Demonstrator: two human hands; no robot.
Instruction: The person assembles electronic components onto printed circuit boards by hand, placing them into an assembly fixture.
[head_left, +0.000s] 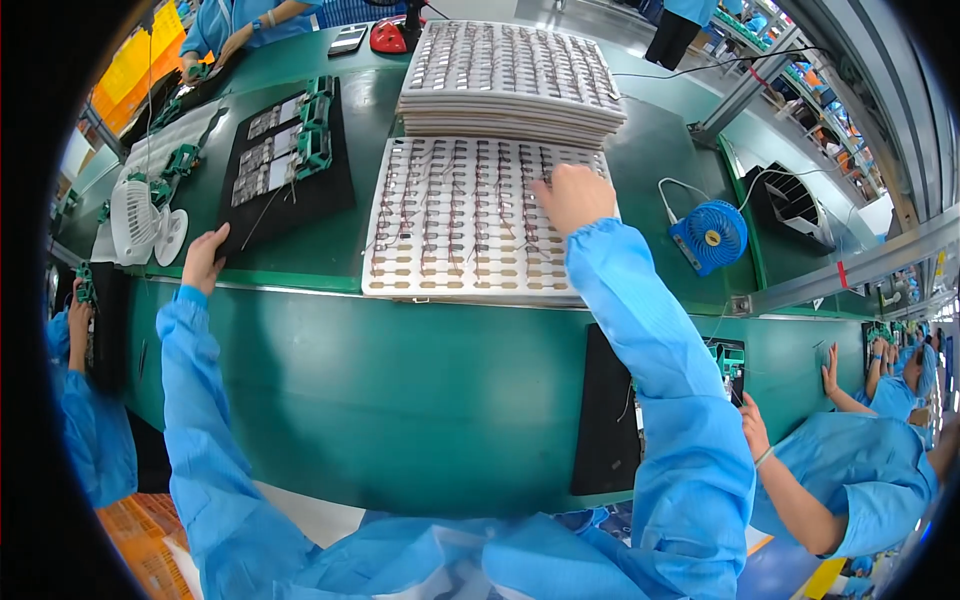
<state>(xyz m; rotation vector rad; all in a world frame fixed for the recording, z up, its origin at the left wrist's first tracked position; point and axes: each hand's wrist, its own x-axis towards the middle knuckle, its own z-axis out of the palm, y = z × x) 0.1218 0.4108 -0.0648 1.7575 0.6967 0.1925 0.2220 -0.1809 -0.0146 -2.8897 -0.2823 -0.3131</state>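
My left hand grips the near-left corner of a black mat, its thumb on the edge. Along the mat's far right side sit green plastic frames, next to silvery rectangular modules with a thin wire trailing toward me. My right hand is over the right side of a white slotted tray, fingers curled down and closed among rows of small parts with thin dark-red wires. What its fingertips hold, if anything, is hidden. The tray's nearest slots hold no parts.
Behind the tray rises a stack of similar filled trays. A blue fan stands right, a white fan left. Another black mat lies under my right forearm. Co-workers' hands work at right, left and far side.
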